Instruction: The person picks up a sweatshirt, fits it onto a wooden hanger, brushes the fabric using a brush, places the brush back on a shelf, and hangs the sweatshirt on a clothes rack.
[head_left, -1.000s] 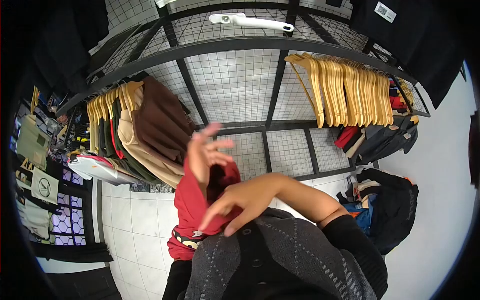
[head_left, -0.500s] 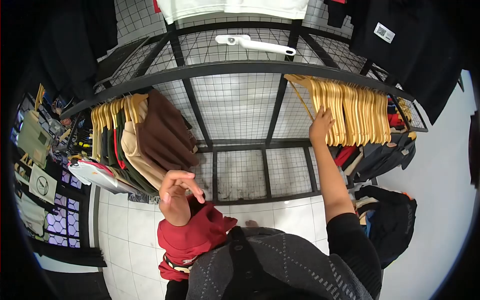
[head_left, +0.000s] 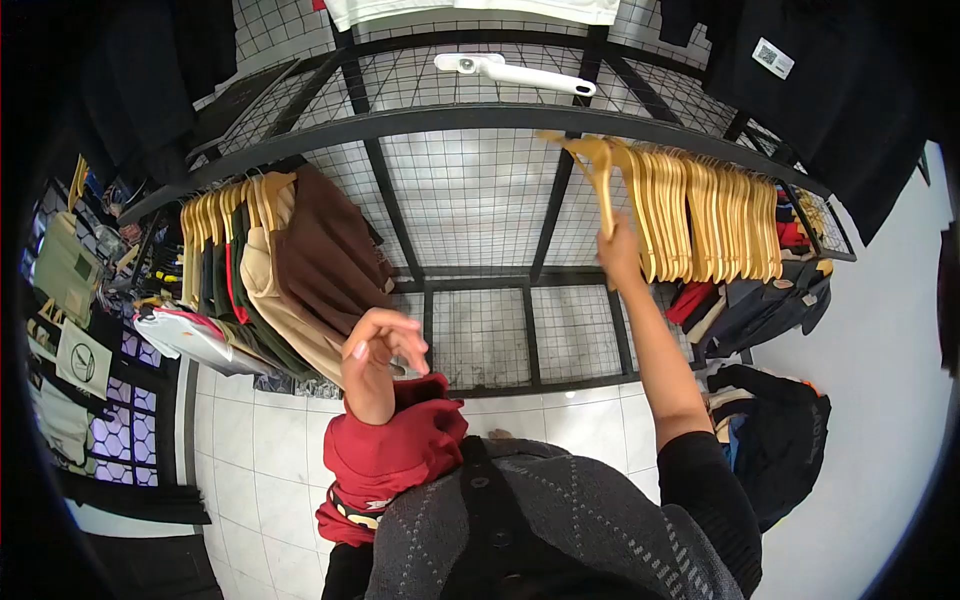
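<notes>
A red garment (head_left: pixel 385 450) is draped round my left forearm. Above it my left hand (head_left: pixel 380 355) is raised with its fingers loosely bent and apart, nothing in them. My right hand (head_left: pixel 620 250) reaches up to the rack, its fingers closed round the lower end of a wooden hanger (head_left: pixel 602 180). This hanger stands a little to the left of a tight row of bare wooden hangers (head_left: pixel 700 210) on the black rail (head_left: pixel 470 121).
Clothes on hangers, with a brown garment (head_left: pixel 325 240) in front, hang at the left. A white handle-like object (head_left: pixel 520 76) lies above the rail. Dark clothes (head_left: pixel 780 450) are heaped at the lower right. White floor tiles (head_left: pixel 280 450) show below.
My right hand has closed on a hanger and shifted it left, away from the row. My left hand has moved slightly right and up, with the red garment still on the arm.
</notes>
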